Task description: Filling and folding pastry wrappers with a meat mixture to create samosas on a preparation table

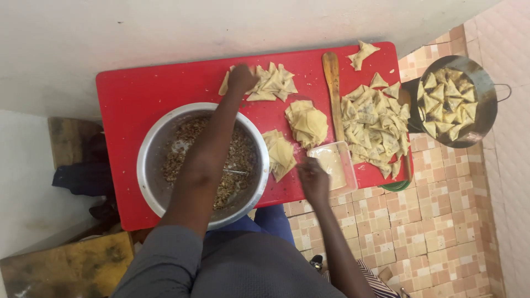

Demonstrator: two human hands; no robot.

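Note:
My left hand [242, 79] reaches across a metal bowl [148, 144] of brown minced filling [186, 133] to a pile of folded pastry cones [274, 83] at the far side of the red table [138, 94]. Its fingers are closed on one pale pastry piece [223, 84] at the pile's left end. My right hand [312, 175] rests with curled fingers at the near left corner of a small clear tub of white paste [334, 164], holding nothing that I can see. Two stacks of flat pastry strips [307, 122] [280, 153] lie between the bowl and the tub.
A wooden spatula [332, 83] lies upright beside a heap of filled triangular pastries [372, 127] on the table's right. A metal pan [486, 105] with more triangles stands off the right edge over the tiled floor [419, 232]. Wooden blocks [66, 265] sit at the left.

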